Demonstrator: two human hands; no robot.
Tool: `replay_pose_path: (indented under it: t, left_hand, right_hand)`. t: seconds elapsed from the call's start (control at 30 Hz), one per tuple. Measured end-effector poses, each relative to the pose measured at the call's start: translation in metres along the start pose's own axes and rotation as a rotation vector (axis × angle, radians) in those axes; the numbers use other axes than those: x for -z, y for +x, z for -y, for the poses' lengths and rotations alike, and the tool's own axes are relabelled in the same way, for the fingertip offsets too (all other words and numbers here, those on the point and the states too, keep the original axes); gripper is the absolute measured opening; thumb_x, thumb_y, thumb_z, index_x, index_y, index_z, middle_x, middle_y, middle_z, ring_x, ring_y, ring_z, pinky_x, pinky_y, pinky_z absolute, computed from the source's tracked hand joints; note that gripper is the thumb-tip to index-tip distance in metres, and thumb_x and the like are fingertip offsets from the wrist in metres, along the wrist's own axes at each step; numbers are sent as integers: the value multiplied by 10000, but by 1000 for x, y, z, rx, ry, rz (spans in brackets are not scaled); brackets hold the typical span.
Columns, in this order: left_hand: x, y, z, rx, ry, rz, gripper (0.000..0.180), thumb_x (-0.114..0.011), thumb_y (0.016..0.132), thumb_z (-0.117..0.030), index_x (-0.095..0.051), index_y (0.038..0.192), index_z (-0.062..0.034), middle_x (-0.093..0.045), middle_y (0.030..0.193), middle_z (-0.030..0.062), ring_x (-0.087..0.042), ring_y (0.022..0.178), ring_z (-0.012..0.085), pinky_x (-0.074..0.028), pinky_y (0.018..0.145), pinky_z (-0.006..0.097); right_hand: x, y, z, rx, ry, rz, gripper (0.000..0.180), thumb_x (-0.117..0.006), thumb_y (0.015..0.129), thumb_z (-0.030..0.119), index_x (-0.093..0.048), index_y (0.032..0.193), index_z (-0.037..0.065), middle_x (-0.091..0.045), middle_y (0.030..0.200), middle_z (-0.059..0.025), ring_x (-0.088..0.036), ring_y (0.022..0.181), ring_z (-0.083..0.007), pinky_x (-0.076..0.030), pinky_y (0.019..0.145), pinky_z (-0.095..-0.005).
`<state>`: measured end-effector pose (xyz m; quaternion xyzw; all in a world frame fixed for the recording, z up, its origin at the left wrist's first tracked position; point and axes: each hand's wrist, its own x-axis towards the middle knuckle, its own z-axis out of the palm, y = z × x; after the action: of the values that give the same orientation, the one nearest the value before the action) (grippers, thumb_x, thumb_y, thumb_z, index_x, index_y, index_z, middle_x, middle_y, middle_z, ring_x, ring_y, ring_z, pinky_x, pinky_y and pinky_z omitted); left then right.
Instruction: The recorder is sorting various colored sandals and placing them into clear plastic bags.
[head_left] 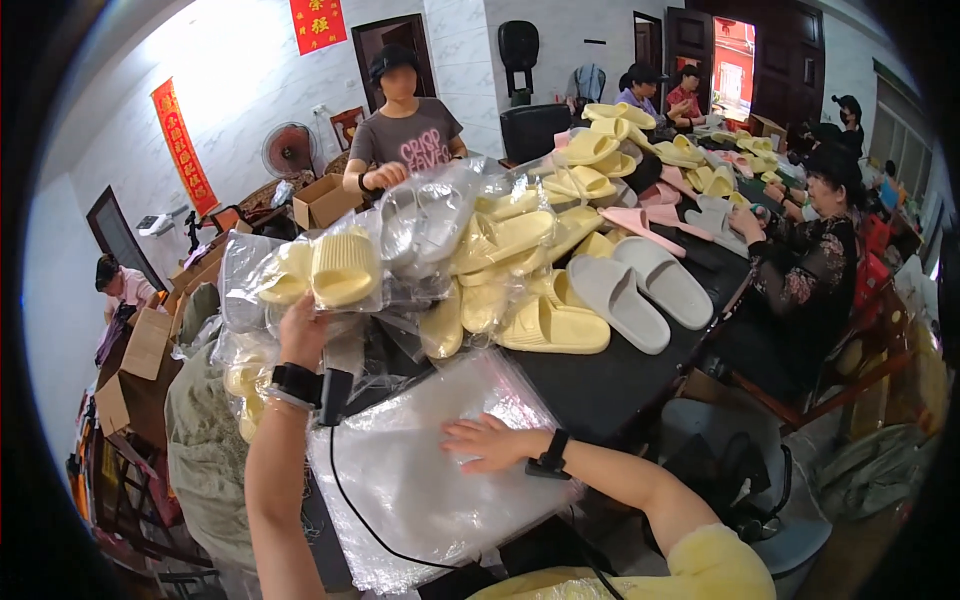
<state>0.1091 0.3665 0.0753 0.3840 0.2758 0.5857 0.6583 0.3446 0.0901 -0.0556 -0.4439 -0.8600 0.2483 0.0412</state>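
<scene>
At the left end of the pile, my left hand (303, 335) is closed on the near edge of a clear bag with a pair of ribbed yellow slippers (345, 270) inside. My right hand (488, 443) lies flat, fingers spread, on a stack of clear plastic bags (400, 490) at the table's near edge. Just beyond the stack are loose yellow slippers (560, 325) and a pair of grey slippers (620, 300). Bagged grey slippers (425, 220) rest behind the yellow pair. The thumb of my left hand is partly hidden by the bag.
The black table (590, 385) stretches away to the right under heaped yellow, pink and grey slippers. Across it stands a person in a dark T-shirt (410, 135); another in black lace sleeves (810, 240) handles slippers at the right. Cardboard boxes (150, 345) stand left, a grey stool (720, 440) right.
</scene>
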Motion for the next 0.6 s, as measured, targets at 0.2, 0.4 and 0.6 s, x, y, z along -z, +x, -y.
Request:
replay_pose_path:
  t: [0.2,0.4,0.6]
  left_hand:
    - [-25,-51,-29,96,5,-32,206,-577,888,-211,-557,981,-28,-588,865,56,-606,838,200,-539,726,330]
    - [17,-41,46,247,-207,-229,511,-530,900,-457,-474,1235,-74,-600,1060,79,-610,939,233,-524,802,395]
    - [-12,-64,55,111,-228,-227,427,-493,938,-423,-498,1202,-88,-595,1142,72,-612,983,202,-535,755,357]
  right_hand:
    - [6,0,-3,-16,-37,14,622,-438,907,463,-268,1438,186,-121,1531,-126,-124,1410,-295,-129,1086,-570]
    - [3,4,4,2,17,19,630,-445,907,463,-263,1443,186,-94,1538,-121,-84,1421,-285,-72,1102,-552]
    - [-6,1,-1,7,56,-28,637,-443,907,469,-256,1447,187,-109,1533,-122,-87,1419,-286,-63,1103,-553]
